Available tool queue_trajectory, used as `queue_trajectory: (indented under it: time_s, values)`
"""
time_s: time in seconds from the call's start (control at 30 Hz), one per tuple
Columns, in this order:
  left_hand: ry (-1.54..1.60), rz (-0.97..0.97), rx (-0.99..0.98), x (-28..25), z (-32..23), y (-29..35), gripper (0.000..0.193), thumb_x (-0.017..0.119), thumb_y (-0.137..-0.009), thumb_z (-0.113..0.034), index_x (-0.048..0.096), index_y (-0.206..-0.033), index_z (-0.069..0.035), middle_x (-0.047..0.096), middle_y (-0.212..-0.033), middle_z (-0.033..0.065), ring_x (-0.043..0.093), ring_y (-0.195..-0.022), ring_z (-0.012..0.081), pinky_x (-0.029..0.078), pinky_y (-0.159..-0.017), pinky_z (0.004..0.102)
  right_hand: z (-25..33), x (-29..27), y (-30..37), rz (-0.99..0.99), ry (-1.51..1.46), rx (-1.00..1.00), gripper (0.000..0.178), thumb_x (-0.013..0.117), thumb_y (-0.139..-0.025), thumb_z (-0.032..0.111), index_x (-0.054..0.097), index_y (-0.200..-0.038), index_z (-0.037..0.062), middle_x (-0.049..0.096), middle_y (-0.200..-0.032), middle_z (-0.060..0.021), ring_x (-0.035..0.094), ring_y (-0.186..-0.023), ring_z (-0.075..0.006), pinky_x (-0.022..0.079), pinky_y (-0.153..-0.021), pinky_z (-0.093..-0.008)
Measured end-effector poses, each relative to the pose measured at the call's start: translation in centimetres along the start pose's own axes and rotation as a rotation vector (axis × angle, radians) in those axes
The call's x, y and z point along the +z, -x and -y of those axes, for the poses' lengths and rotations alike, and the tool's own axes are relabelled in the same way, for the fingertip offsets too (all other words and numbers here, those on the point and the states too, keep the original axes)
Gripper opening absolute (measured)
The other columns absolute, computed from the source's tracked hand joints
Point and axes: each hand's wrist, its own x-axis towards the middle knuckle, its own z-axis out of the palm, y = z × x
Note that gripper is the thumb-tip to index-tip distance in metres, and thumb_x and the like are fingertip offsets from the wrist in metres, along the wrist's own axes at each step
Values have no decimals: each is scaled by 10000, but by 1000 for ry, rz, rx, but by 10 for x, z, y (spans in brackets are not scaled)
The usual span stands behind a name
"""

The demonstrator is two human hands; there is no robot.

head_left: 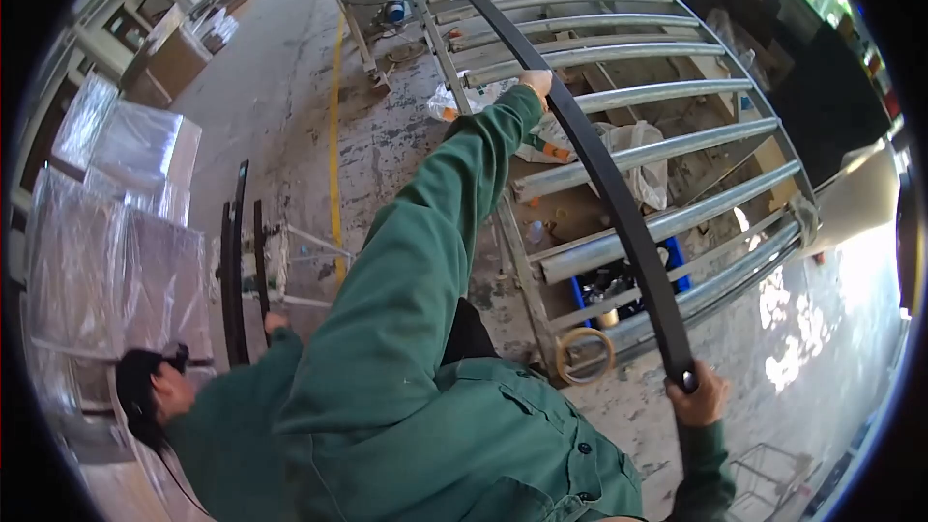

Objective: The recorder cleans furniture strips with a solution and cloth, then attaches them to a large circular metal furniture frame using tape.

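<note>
"How is the black bar (601,172) held?"
"Aslant over the roller conveyor (667,94), from its far left edge past its near edge."
"By which fingers?"
"Its near end is clasped by the right hand's (703,396); farther along, the left hand's (537,84) seem wrapped around it, partly hidden."

Black strip (609,188) part-hides blue crate (679,253); contents (607,284) unclear.

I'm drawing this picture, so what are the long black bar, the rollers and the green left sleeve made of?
The long black bar could be painted metal or plastic; its even, dull darkness leaves it open. The rollers look like shiny metal, silvery with bright streaks. The green left sleeve seems to be cloth with a dull finish, since it creases softly.
</note>
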Motion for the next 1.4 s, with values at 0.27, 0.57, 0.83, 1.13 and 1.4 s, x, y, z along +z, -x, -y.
queue_trajectory:
  time_s: [0.27,0.57,0.83,1.13,1.4]
  values:
    - [-75,40,56,-52,-53,-65,209,480,-906,-223,503,-881,-17,579,-793,110,605,-674,277,529,-559,471,96,33,-107,10,67,67,287,688,-575,239,574,-776,69,573,-600,-91,583,-548,-273,460,-531,-365]
    - [116,71,-103,-94,-136,-89,205,486,-889,-196,499,-846,3,576,-755,124,611,-650,307,538,-566,485,180,50,-178,25,157,117,313,695,-576,216,581,-825,66,585,-611,-57,593,-551,-238,447,-539,-342]
    - [-25,69,-36,-143,-169,-147,198,475,-905,-188,490,-912,9,568,-824,117,599,-708,290,531,-633,502,206,78,-234,-47,92,10,360,714,-528,220,575,-828,78,539,-566,-43,556,-497,-237,429,-495,-341]
    - [2,275,-280,-203,-215,-195,195,457,-913,-168,524,-927,15,576,-887,129,591,-789,274,505,-706,471,245,117,-297,35,155,140,399,657,-512,175,555,-884,74,550,-649,-107,565,-559,-291,450,-525,-380]
    - [-1116,802,-464,-236,-325,-211,343,526,-890,-322,588,-968,6,660,-781,100,644,-617,181,493,-524,264,280,149,-321,234,381,591,425,669,-581,142,498,-963,69,561,-763,-136,569,-700,-331,433,-588,-432]
